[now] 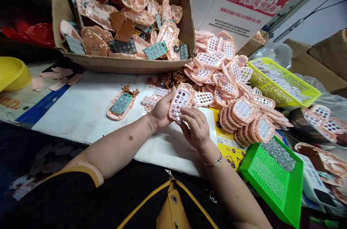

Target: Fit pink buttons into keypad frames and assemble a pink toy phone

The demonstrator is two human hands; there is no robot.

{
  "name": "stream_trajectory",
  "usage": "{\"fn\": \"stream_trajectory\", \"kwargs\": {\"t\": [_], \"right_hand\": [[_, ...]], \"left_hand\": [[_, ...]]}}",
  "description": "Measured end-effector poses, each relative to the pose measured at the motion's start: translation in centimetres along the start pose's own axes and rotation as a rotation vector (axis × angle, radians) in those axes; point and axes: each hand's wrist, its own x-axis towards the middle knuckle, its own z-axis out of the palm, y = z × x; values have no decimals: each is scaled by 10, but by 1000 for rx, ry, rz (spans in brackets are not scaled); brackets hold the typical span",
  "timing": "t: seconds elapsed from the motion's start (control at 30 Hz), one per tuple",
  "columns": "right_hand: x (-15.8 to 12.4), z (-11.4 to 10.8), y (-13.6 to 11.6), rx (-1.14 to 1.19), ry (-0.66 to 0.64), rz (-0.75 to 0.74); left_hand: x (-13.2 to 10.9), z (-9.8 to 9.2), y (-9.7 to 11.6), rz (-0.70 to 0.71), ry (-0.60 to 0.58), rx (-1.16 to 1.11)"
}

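My left hand (162,110) is closed around the edge of a pink plastic toy phone shell (184,91), thumb along its upper side. The shell is tilted towards me and has rows of round holes. A small keypad with printed buttons (177,111) lies over its lower holes. My right hand (195,128) has its fingers bent together on that keypad; the fingertips are partly hidden. On the white work surface to the left lies another pink shell with a green circuit board (121,103) and brown antler-shaped pieces (130,91). Loose keypads (155,98) lie just beyond my left hand.
A cardboard box (121,63) of shells and circuit boards stands at the back. Pink shells (210,61) are heaped and stacked (242,109) on the right. Beside them are a yellow basket (284,90) and a green basket (273,185) holding small silvery screws (280,155).
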Motion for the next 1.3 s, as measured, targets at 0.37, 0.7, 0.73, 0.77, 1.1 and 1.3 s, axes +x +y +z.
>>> {"fn": "stream_trajectory", "kwargs": {"t": [0.37,0.7,0.73,0.77,1.1,1.3], "right_hand": [[-4,-5,14,769,535,1015],[-12,-6,34,1148,401,1318],[-12,-5,35,1147,394,1316],[-13,-5,35,1147,386,1308],[-22,-10,43,1120,341,1151],[-18,-13,35,609,531,765]], "left_hand": [[-4,-14,1,66,64,236],[-3,-10,1,149,178,274],[-2,-8,1,143,220,258],[-1,-7,1,139,254,243],[0,-8,-2,121,252,339],[-2,-9,-5,117,204,317]]}}
